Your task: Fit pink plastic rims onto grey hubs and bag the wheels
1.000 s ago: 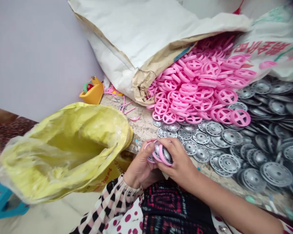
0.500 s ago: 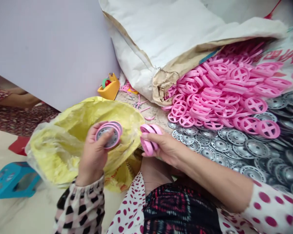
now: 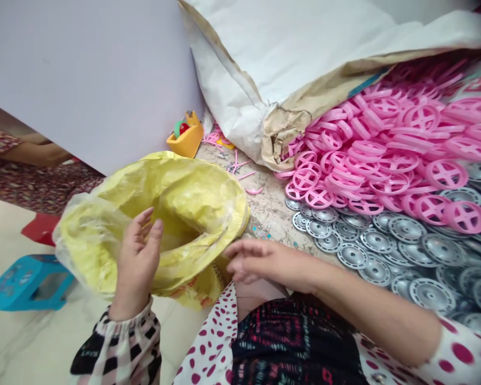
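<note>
Bag (image 3: pixel 220 206) gapes; left hand (image 3: pixel 138 262) over it, right hand (image 3: pixel 268 263) near rim (image 3: pixel 245 214).

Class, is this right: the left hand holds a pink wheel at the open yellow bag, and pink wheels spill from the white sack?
Not quite: in the head view, the left hand looks empty. It is at the open yellow bag, and pink wheels spill from the white sack.
</note>
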